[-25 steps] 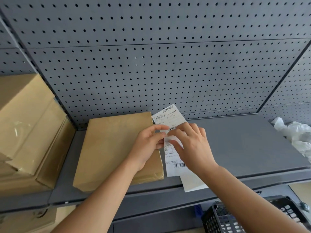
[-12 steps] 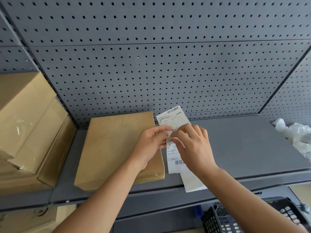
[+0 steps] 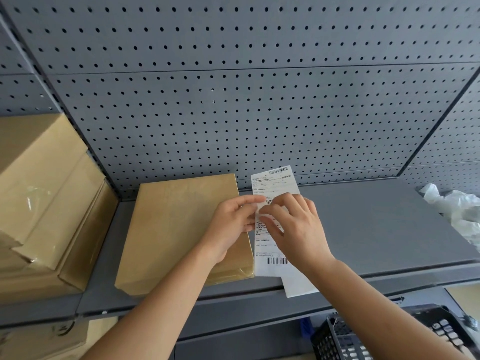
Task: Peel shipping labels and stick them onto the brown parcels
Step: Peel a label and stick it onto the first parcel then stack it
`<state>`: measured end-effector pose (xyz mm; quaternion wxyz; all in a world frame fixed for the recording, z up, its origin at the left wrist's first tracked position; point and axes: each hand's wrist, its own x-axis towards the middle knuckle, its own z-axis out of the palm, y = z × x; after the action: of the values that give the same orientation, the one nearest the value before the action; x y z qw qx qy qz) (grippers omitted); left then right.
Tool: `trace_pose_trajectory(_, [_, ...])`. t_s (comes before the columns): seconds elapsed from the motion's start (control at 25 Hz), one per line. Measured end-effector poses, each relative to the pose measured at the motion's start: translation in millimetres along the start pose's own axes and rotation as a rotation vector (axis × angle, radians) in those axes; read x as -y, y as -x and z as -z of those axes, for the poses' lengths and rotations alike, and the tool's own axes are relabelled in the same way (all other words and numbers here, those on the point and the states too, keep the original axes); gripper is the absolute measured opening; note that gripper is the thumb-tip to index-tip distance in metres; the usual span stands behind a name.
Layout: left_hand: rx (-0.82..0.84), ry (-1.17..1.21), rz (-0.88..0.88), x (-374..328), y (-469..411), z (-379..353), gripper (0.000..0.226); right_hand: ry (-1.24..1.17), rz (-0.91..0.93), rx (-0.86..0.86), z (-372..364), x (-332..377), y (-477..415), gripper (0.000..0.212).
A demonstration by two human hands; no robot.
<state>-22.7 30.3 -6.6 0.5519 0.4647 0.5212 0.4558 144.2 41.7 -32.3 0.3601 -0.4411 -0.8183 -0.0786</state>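
Observation:
A flat brown parcel point(image 3: 176, 229) lies on the grey shelf point(image 3: 376, 229). Just right of it a white shipping label point(image 3: 275, 181) with barcodes is held above the shelf, and a blank white backing sheet point(image 3: 298, 284) sticks out below it past the shelf's front edge. My left hand point(image 3: 231, 224) pinches the label's left edge at mid-height. My right hand point(image 3: 296, 227) lies over the label's middle, its fingertips pinching the paper close to the left hand's fingers.
Stacked brown cartons point(image 3: 44, 203) fill the shelf bay at the left. Crumpled white plastic point(image 3: 457, 206) lies at the shelf's right end. A black wire basket point(image 3: 368, 336) stands below at the lower right. A grey pegboard wall point(image 3: 233, 100) rises behind.
The label has turned a little more upright and shifted slightly right. Both hands keep their hold at its middle.

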Motion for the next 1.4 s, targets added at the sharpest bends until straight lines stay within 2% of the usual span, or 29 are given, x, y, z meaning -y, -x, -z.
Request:
trace_pose_trajectory(0.8, [0.004,0.023,-0.012,2.7,-2.4,0.0,0.024,0.007,0.055,-0.108,-7.2,-2.2,1.2,0.016])
trace_pose_trajectory(1.16, [-0.05,0.133,-0.024,2.8,-4.0,5.7,0.013,-0.042,0.03,-0.059,-6.3,2.1,-0.6,0.007])
trace_pose_trajectory(1.4, [-0.056,0.128,-0.009,3.0,-5.4,4.9,0.007,-0.036,0.036,-0.037,-6.5,0.6,-0.8,0.01])
